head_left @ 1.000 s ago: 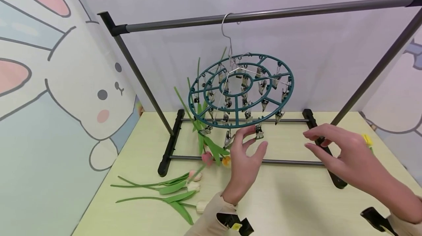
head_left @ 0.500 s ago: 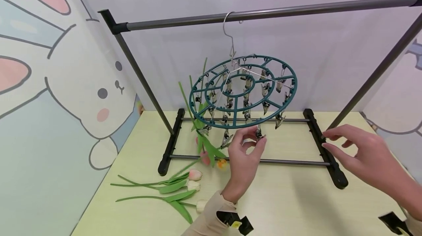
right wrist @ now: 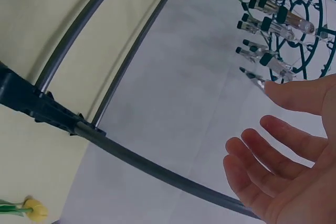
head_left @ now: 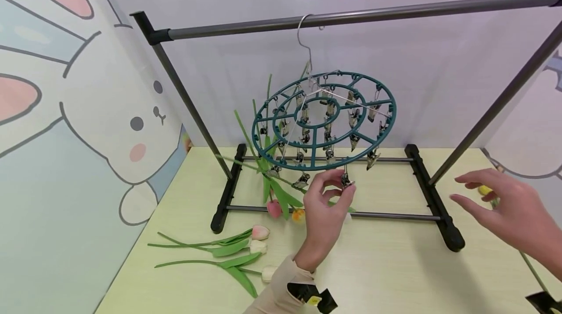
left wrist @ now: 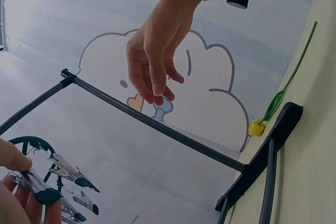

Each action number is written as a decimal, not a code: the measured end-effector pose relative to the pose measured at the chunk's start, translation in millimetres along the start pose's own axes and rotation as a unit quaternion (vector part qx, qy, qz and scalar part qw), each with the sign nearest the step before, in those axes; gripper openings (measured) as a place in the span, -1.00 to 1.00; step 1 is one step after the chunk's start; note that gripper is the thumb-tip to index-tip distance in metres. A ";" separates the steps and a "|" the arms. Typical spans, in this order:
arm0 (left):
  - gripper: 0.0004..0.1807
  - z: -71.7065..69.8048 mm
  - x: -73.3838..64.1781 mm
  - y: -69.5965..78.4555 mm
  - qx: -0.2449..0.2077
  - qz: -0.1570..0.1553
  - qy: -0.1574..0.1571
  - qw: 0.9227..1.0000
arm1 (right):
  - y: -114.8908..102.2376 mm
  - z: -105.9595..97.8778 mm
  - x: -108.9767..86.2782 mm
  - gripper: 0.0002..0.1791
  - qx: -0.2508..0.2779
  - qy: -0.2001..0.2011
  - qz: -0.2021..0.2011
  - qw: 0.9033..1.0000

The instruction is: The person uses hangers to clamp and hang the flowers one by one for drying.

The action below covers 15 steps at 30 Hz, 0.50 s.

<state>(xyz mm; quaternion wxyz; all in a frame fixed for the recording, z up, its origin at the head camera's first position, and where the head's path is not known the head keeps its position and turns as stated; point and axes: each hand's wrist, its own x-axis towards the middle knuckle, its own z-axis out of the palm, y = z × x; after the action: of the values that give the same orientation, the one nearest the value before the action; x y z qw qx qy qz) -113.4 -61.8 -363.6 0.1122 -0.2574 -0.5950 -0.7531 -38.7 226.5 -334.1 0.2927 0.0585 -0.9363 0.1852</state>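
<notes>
A round green clip hanger (head_left: 313, 157) hangs by its metal hook from a dark bar. My left hand (head_left: 325, 211) pinches one of its metal clips (head_left: 346, 179) at the front rim; in the left wrist view that clip (left wrist: 38, 186) lies between thumb and fingers, with dark green tips. Off to the right, my right hand (head_left: 511, 206) is in the air with thumb and fingers apart, holding nothing. Below it lies a yellow tulip (left wrist: 256, 128) on the table. A pink tulip (head_left: 274, 208) and an orange tulip (head_left: 298, 214) hang heads down under the hanger's left side.
The dark rack's top bar (head_left: 246, 29) spans the view, and its feet (head_left: 226, 192) stand on the pale table (head_left: 377, 275). Loose tulips (head_left: 259, 246) lie at the front left. A wall with a rabbit drawing (head_left: 136, 133) rises at the left.
My right hand has moved to the right, away from the hanger. My left hand stays at the front clip, which has turned slightly in its fingers. The hanging tulips sway.
</notes>
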 end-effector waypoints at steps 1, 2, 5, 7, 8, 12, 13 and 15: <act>-0.69 -0.5 0.2 0.2 0.000 0.000 0.001 1.000 | 3.4 0.4 -0.8 -0.62 -0.004 -0.005 0.007 1.000; -0.69 -0.6 0.1 0.5 0.000 0.001 0.001 1.000 | 7.1 0.7 -2.4 -0.63 -0.006 -0.008 0.013 1.000; -0.69 -1.0 -0.3 2.3 0.004 0.002 0.001 1.000 | 19.5 1.5 -6.9 -0.64 -0.004 -0.014 0.029 0.999; -0.70 -1.2 -0.9 3.8 0.006 0.002 0.001 1.000 | 27.9 2.6 -10.0 -0.65 0.005 -0.018 0.048 0.999; -0.70 -1.1 -1.2 4.4 0.008 0.005 0.001 1.000 | 31.7 3.1 -11.4 -0.66 0.015 -0.019 0.058 0.998; -0.70 -0.7 -2.3 6.2 0.007 0.010 0.002 1.000 | 45.5 5.1 -16.9 -0.66 0.043 -0.030 0.092 0.994; -0.70 -0.5 -2.5 6.5 0.007 0.012 0.002 1.000 | 48.3 5.6 -18.1 -0.66 0.048 -0.033 0.097 0.994; -0.71 -0.4 -3.1 6.9 0.004 0.010 0.002 1.000 | 52.9 6.7 -20.4 -0.63 0.046 -0.038 0.105 0.993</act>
<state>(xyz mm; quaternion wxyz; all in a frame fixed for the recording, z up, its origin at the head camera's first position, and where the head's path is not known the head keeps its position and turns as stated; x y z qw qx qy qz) -107.7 -64.5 -359.5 0.1220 -0.2617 -0.5949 -0.7501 -37.0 272.9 -367.4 0.2333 -0.0200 -0.9379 0.2558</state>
